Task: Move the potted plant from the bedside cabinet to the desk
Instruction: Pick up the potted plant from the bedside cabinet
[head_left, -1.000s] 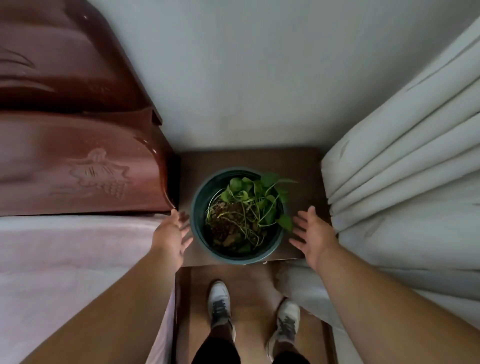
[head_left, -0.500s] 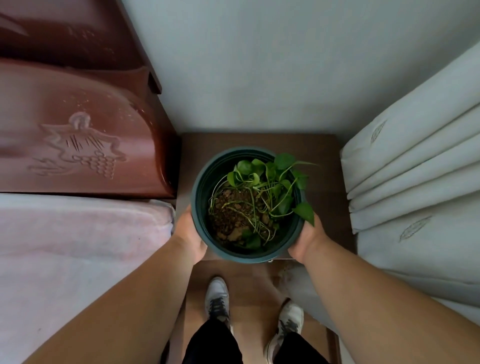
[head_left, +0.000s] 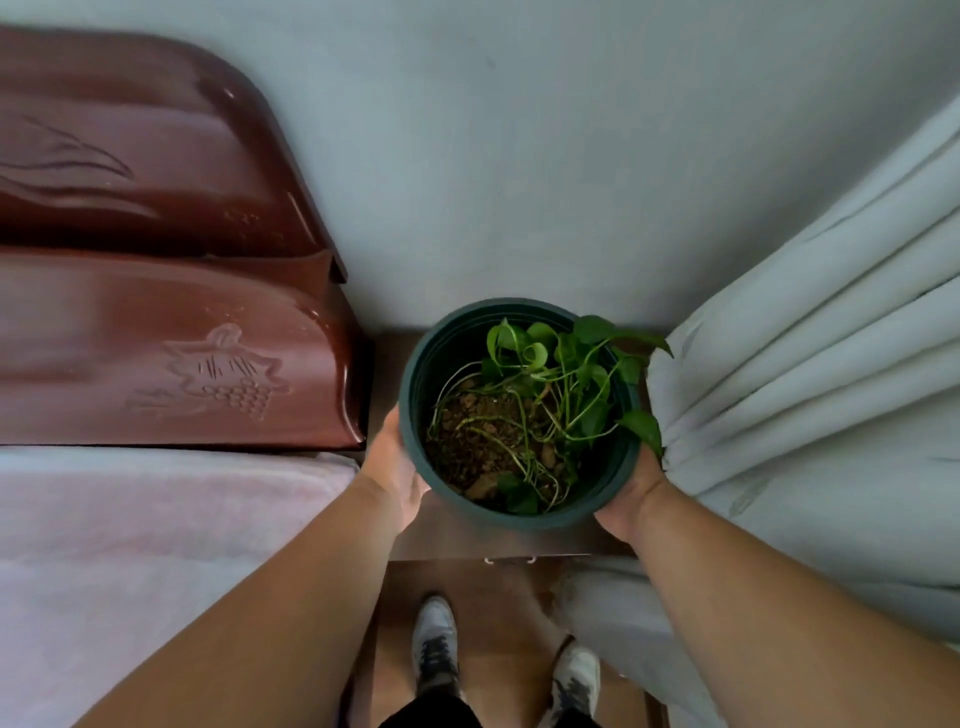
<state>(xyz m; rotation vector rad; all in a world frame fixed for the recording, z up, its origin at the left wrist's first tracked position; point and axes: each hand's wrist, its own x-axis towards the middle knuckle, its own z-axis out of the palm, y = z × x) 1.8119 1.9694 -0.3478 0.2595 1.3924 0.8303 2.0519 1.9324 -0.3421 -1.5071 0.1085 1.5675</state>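
A dark green round pot (head_left: 415, 395) with brown soil and a small trailing green-leafed plant (head_left: 566, 379) is between my two hands, over the brown bedside cabinet (head_left: 441, 540). My left hand (head_left: 397, 467) grips the pot's left side; my right hand (head_left: 626, 499) grips its lower right side. The fingers of both hands are hidden under or behind the pot. I cannot tell whether the pot's base still touches the cabinet top. The desk is not in view.
A carved dark red wooden headboard (head_left: 171, 332) and a bed with pale pink bedding (head_left: 156, 545) lie to the left. Pale curtains (head_left: 810, 395) hang close on the right, touching the plant's leaves. A grey wall (head_left: 519, 156) is behind. My shoes (head_left: 436, 639) stand on the wooden floor.
My hands went from open beside the pot to gripping its sides. The pot now looks larger and nearer to the camera, and it covers more of the cabinet top.
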